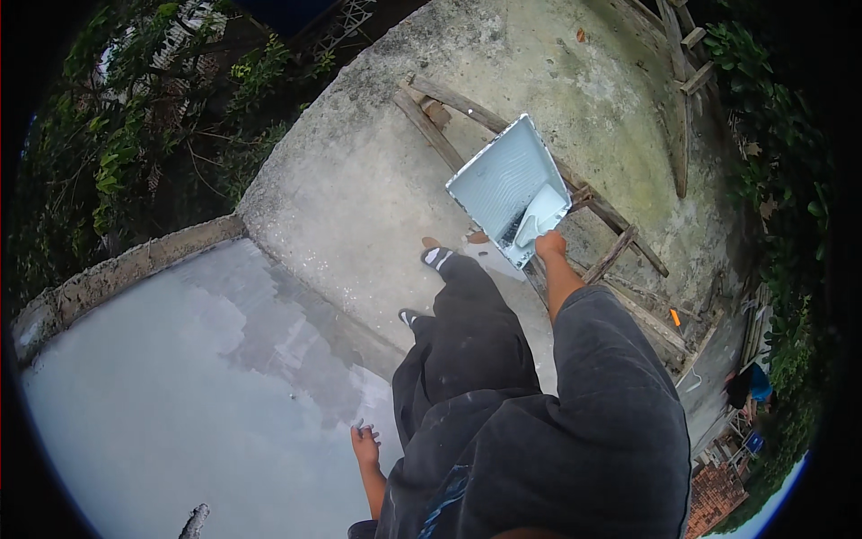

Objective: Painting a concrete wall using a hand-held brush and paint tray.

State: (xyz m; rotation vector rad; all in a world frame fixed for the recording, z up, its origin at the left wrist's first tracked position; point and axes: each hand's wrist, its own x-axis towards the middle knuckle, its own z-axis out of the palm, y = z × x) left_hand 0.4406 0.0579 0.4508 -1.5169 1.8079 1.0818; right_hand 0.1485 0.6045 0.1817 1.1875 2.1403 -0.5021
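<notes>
My right hand (551, 244) is closed at the near corner of a pale blue-white paint tray (503, 175), on what looks like the handle of a paint roller. The roller's paint-coated head (543, 212) lies in the tray, next to a dark patch on its bottom. The tray rests on a weathered wooden ladder (611, 216). My left hand (365, 444) hangs low beside my leg with its fingers apart and holds nothing. Pale paint shows on its fingertips. Beneath it lies a surface coated in light grey-white paint (153, 386).
A rough concrete ledge (135, 265) edges the painted surface. My feet stand on a stained concrete slab (350, 189) speckled with white paint drops. A small orange object (675, 317) lies by wooden boards at the right. Trees (99, 135) border the slab.
</notes>
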